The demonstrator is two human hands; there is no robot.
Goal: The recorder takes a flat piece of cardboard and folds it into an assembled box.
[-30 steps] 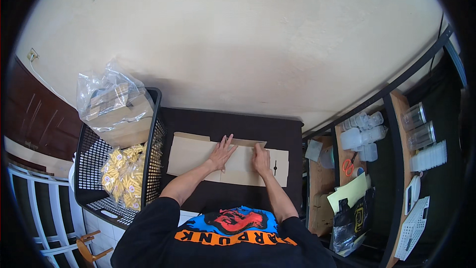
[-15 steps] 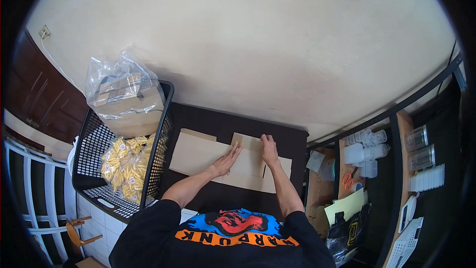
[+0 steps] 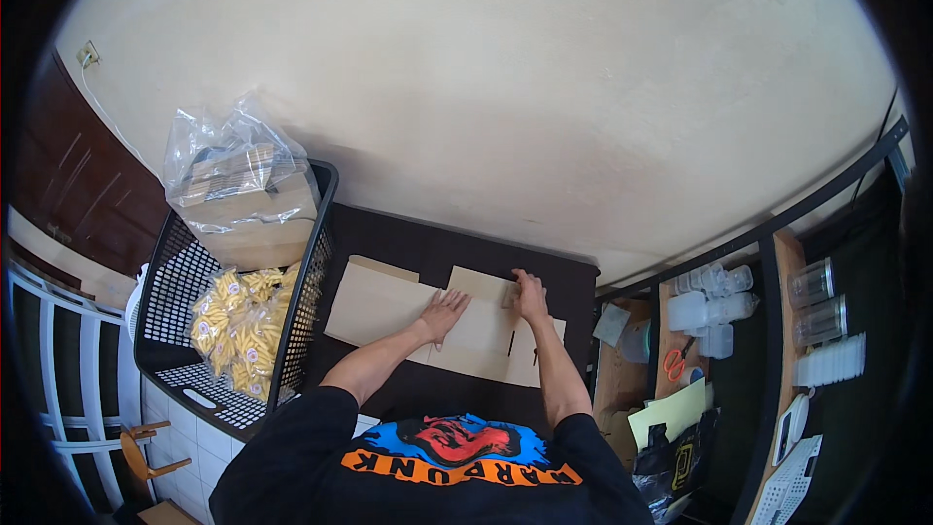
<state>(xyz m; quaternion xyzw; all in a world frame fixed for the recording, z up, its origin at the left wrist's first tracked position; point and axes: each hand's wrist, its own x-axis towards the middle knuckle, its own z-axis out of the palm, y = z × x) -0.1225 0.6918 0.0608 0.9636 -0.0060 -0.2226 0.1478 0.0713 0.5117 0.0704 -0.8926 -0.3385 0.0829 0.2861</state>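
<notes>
A flat, unfolded cardboard box [image 3: 379,302] lies across the dark tabletop, with cut slots and flaps along its edges. My left hand [image 3: 445,314] rests flat on its middle, fingers stretched out and slightly apart. At the flap on the right part of the cardboard is my right hand [image 3: 531,297], its fingers bent around the flap's edge. The undersides of the right fingers are hidden.
To the left, a black plastic basket [image 3: 313,277] holds bags of yellow snacks [image 3: 255,335] and a clear bag of folded cardboard [image 3: 248,209]. Shelves on the right carry plastic containers [image 3: 708,306], orange scissors [image 3: 674,364] and jars [image 3: 818,319]. A wall [image 3: 486,87] stands behind the table [image 3: 374,226].
My left hand has slid slightly left and nearer me across the cardboard. My right hand stays at the flap's edge. The whole view has shifted a little.
</notes>
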